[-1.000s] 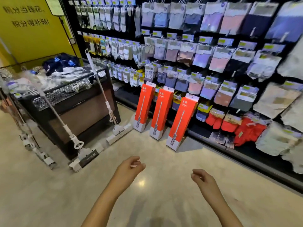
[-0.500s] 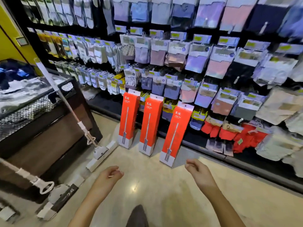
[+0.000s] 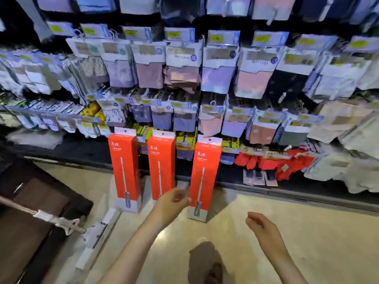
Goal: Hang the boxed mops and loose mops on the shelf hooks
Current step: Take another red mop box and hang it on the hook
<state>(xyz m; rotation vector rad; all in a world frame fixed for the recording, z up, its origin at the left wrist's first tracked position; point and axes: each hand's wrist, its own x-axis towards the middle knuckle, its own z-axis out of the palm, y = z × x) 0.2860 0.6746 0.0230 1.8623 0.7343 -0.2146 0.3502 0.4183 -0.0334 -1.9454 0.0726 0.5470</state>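
Three red mop boxes are leaning against the shelf [image 3: 266, 189]: left box [image 3: 125, 171], middle box [image 3: 161, 165], right box [image 3: 205, 175]. The left hand [image 3: 170, 203] is hovering before the middle box, fingers loosely curled (holding nothing). The right hand [image 3: 262, 227] is hanging empty, fingers relaxed. A loose mop [image 3: 96, 236] is lying left of the boxes.

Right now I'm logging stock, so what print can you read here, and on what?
"Boxcap" and "XXL": white header card of a hanging underwear pack.
Two white Chinese characters, not legible to me: top of each red mop box.
Yellow shelf price tags: too blurred to read.
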